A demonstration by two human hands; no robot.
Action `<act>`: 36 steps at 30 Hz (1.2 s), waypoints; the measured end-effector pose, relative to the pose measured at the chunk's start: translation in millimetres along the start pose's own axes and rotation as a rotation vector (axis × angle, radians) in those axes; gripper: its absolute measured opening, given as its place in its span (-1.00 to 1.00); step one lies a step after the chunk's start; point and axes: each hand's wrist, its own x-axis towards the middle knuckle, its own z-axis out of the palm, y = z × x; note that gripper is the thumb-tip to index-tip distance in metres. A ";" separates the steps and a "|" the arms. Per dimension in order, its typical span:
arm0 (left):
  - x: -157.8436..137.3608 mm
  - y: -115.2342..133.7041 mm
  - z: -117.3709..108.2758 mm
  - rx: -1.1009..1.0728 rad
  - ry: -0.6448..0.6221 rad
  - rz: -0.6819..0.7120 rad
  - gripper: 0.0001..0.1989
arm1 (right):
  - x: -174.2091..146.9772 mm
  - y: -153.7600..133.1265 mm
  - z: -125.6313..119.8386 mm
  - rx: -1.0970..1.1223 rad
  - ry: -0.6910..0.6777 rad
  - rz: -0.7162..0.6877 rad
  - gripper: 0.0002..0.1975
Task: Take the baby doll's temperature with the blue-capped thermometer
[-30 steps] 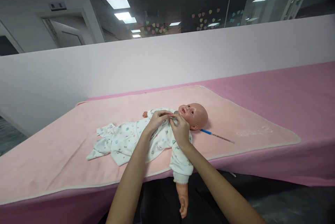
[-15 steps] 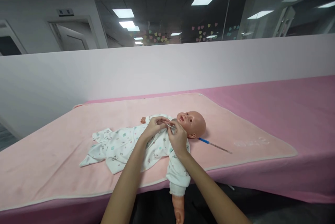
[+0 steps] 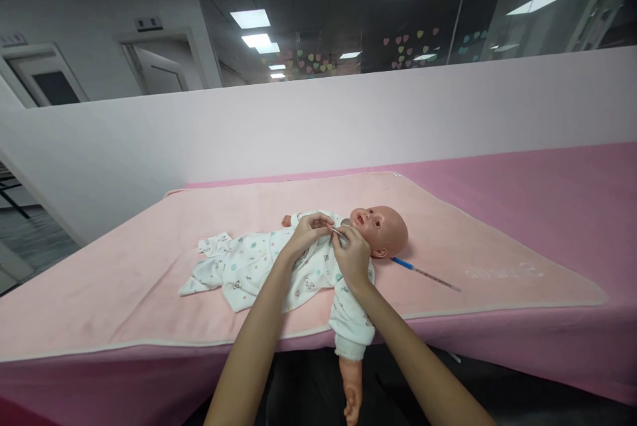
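Observation:
A baby doll (image 3: 381, 227) lies on its back, head to the right, in a white printed baby suit (image 3: 259, 260). Both my hands meet over the suit's chest, just below the chin. My left hand (image 3: 312, 230) pinches at the neckline with its fingers bent. My right hand (image 3: 352, 253) has its thumb and fingers closed on a thin white cloth tie (image 3: 338, 232), which shows between the two hands. Whether the left fingertips also hold the tie is hard to see. The doll's near arm (image 3: 351, 379) hangs over the table edge.
A thin rod with a blue end (image 3: 425, 273) lies beside the doll's head. Beneath the doll a peach blanket (image 3: 149, 267) covers part of the pink table cloth (image 3: 547, 213). A low white partition (image 3: 298, 127) rises behind, with glass above it.
My view has turned slightly left, so everything sits further right in the picture. My hands stay at the doll's neckline, with small finger movements around the tie.

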 end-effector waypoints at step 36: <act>-1.7 6.8 8.1 0.420 -0.018 0.083 -0.76 | -3.5 -0.6 -2.7 -0.024 -0.029 0.052 -0.82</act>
